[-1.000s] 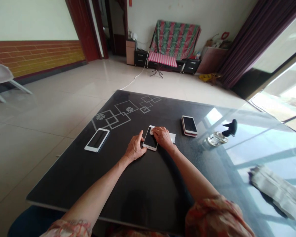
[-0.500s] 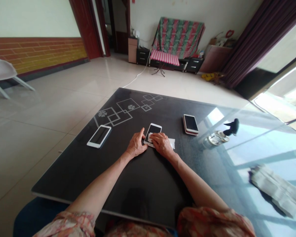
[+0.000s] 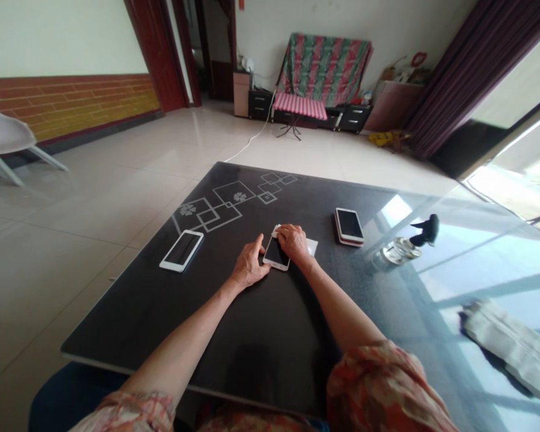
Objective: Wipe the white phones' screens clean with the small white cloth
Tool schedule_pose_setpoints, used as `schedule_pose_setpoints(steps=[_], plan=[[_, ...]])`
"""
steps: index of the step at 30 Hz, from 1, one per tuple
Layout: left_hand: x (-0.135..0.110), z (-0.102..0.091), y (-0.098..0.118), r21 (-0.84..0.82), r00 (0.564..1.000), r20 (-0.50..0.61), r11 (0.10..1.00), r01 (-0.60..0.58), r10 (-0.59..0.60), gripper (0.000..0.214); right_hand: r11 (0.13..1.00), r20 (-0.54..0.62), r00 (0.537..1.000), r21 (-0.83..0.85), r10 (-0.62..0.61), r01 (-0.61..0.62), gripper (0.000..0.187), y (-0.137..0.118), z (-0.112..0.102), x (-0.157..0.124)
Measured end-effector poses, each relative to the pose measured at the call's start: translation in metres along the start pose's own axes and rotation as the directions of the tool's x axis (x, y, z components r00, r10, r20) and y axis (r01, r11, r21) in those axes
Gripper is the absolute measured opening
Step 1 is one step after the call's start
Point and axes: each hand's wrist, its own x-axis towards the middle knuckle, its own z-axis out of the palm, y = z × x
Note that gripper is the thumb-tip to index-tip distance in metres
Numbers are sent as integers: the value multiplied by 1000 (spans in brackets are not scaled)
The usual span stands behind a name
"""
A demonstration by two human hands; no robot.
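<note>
A white phone (image 3: 276, 255) with a dark screen lies in the middle of the black glass table (image 3: 261, 336). My left hand (image 3: 248, 266) rests on the table at the phone's left edge, fingers bent, forefinger against the phone's side. My right hand (image 3: 293, 242) lies over the phone's far end, fingers curled down on a small white cloth (image 3: 312, 246) that sticks out to the right of the hand.
A second white phone (image 3: 182, 249) lies to the left, and a stacked pair of phones (image 3: 349, 226) to the right. A clear spray bottle (image 3: 402, 246) lies on its side further right. Folded newspaper (image 3: 508, 345) sits near the right edge.
My right hand with the cloth slid from the phone's far end to its near end and back to the far end. My left hand stayed at the phone's side.
</note>
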Motion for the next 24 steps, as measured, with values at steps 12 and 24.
schedule_pose_setpoints(steps=[12, 24], plan=[[-1, 1, 2, -15, 999, -25, 999, 29, -30, 85, 987, 41, 989, 76, -143, 140, 24, -26, -7, -51], [-1, 0, 3, -2, 1000, -27, 1000, 3, -3, 85, 997, 68, 997, -73, 21, -16, 27, 3, -2, 19]])
